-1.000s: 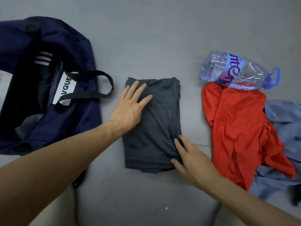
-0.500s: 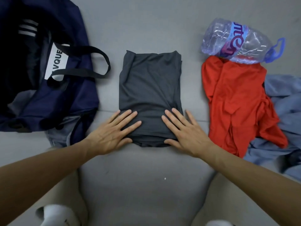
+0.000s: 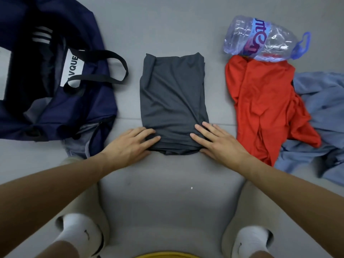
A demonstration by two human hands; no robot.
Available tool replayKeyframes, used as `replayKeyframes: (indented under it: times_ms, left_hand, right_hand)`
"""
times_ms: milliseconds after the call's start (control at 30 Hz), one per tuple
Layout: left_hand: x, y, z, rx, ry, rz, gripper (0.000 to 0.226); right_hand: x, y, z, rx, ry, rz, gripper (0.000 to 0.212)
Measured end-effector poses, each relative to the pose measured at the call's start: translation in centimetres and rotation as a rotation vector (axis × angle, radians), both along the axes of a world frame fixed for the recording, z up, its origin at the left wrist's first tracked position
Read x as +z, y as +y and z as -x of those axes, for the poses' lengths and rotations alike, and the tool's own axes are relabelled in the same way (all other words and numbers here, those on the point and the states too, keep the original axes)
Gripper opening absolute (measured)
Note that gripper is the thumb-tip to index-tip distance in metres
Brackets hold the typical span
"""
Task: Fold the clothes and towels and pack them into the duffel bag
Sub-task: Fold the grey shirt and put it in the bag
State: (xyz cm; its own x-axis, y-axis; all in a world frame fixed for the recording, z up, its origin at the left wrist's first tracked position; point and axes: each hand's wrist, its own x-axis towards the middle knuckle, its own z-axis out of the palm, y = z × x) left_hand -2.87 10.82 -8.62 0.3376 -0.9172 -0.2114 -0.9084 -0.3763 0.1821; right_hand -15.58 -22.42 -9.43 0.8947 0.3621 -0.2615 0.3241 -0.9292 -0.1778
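You have a plain dark grey folded garment (image 3: 173,101) on a pale grey floor (image 3: 167,25). Your navy fabric duffel bag (image 3: 78,112) has black straps (image 3: 122,62), three white stripes (image 3: 41,37) and a white label lettered in black (image 3: 71,67). The crumpled orange-red shirt (image 3: 264,108) is plain, as is the rumpled light blue cloth (image 3: 325,101). The clear plastic bottle (image 3: 275,41) has a blue-and-magenta wrapper (image 3: 258,36).
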Motion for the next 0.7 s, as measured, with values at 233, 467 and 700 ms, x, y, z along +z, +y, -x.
replayKeyframes:
  times_ms: [233, 467, 700]
  left_hand:
    - [0.6, -2.4, -0.1, 0.099, 0.017, -0.005, 0.056]
    - [-0.3, -2.7, -1.6, 0.102, 0.040, 0.068, 0.034]
    - [1.8, -3.6, -2.5, 0.574, 0.409, 0.043, 0.008]
  right_hand:
    - [1.1, 0.6, -1.1, -0.043, -0.071, -0.042, 0.059]
    - [0.0, 1.4, -2.5, -0.145, -0.121, -0.129, 0.035]
    - [2.7, 1.8, -5.8, -0.527, 0.216, -0.413, 0.016]
